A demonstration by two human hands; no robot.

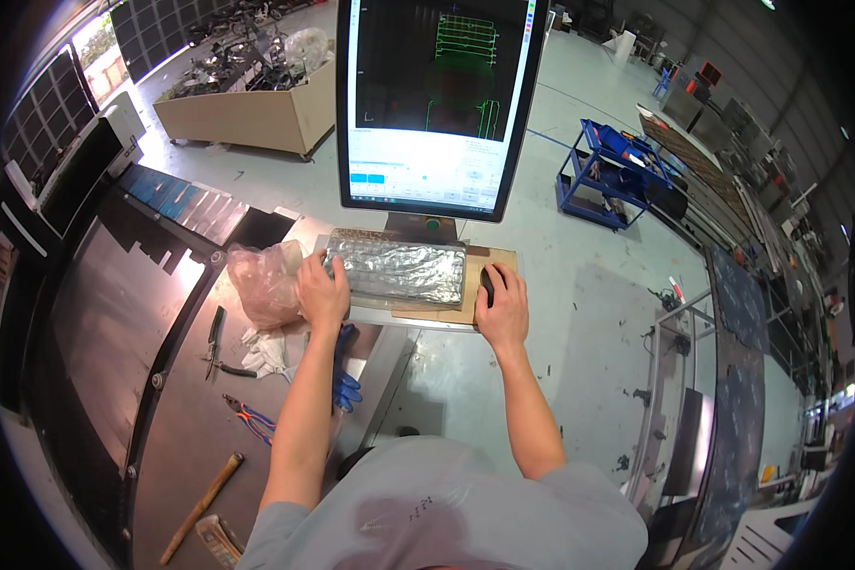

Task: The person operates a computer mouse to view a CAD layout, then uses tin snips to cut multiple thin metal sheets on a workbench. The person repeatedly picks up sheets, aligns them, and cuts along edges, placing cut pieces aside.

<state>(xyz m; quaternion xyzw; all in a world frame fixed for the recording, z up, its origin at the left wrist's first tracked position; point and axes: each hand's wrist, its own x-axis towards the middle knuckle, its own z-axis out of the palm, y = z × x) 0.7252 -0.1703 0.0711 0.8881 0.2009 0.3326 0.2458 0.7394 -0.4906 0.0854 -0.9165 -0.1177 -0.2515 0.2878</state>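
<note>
The keyboard [396,272], wrapped in crinkled clear plastic film, lies on a small shelf just below the upright screen [440,100]. It looks light and stiff, and the film is probably slick under the fingers, so it would be best taken by its two short ends rather than from above. The left hand [323,293] lies flat and spread on its left end, fingers resting on the film and pinching nothing. Just right of the keyboard, on a sheet of brown cardboard [484,285], sits a dark mouse [487,281]; the right hand [503,309] cups it from above, fingers curled loosely over it, so the mouse is almost hidden beneath the palm. It seems small, light and hard, and should slide easily on the cardboard. Left of the keyboard, touching the left hand's side, is a crumpled clear plastic bag [264,280]. Farther down on the dark metal table [114,323] lie pliers [250,416], a wooden-handled hammer [199,508] and blue gloves [345,380].
</note>
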